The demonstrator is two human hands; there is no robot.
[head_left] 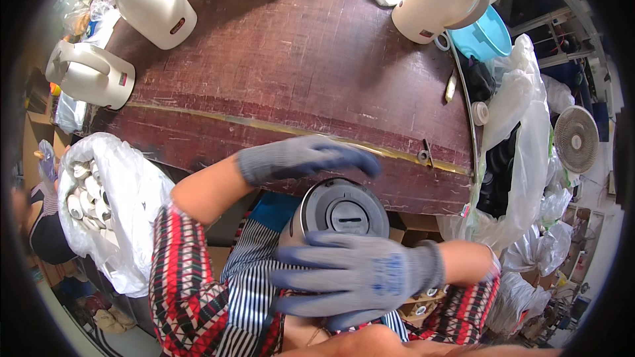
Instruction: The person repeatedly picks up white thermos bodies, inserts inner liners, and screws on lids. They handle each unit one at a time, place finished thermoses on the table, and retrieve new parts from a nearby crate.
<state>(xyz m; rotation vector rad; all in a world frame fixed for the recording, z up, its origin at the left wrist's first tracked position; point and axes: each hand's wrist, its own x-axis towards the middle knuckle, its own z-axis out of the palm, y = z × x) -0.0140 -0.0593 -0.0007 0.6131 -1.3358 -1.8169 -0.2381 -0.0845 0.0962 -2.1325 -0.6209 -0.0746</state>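
A thermos jug [294,225] leans against my lap at the table's near edge, its round dark grey base [331,192] turned up. In the middle of that base sits a grey disc with a slot [348,217]. My left hand [307,158], in a grey and blue work glove, hovers just beyond the base with its fingers stretched out, slightly blurred. On the near side, my right hand [350,274], gloved the same way, is spread open across the jug's body; whether it presses on the jug I cannot tell.
Cream thermos jugs stand on the dark red table [297,59], at left [152,6] and right [430,6]. A bag of white parts [126,225] is at my left. A turquoise basin [483,36], a plastic bag with black parts [503,165] and a fan [576,139] are at right.
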